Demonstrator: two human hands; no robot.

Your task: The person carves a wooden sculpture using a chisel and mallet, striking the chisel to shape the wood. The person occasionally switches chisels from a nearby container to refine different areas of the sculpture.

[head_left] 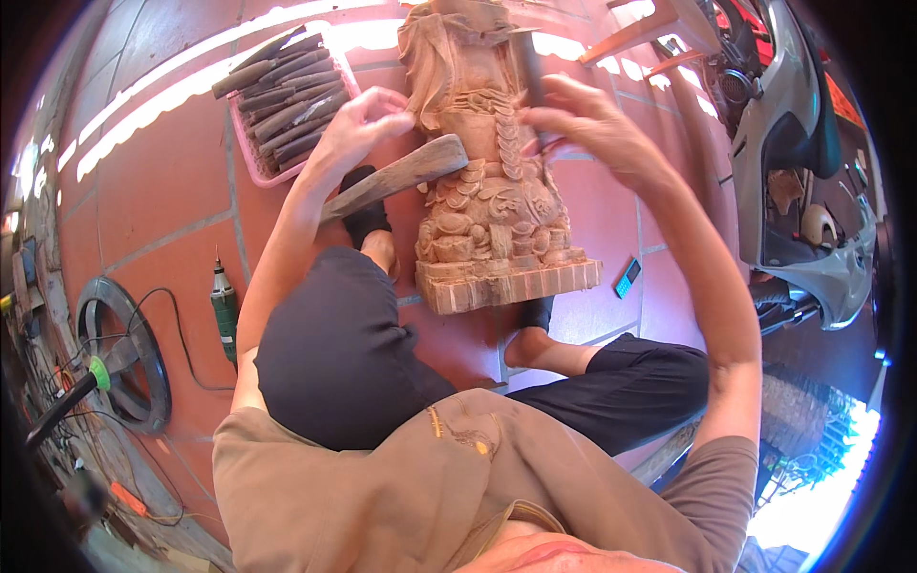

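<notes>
A carved wooden statue [492,205] with a squared base lies on the tiled floor between my legs, its base toward me. My left hand [368,119] is at its left side, thumb and fingers apart, nothing visible in them. On the right side, my right hand [583,124] is slightly blurred, its fingers spread beside the carving. A dark upright strip [528,67] shows behind these fingers; I cannot tell what it is or whether they touch it. Below my left hand, a wooden club [406,177] slants over my foot, its thick end against the statue.
A pink tray [237,143] full of dark-handled tools stands at the far left. A green rotary tool [223,310] and a black wheel [124,353] with a cord are on the left. A blue phone [628,278] lies right of the statue. A grey motorbike [812,191] stands at the right.
</notes>
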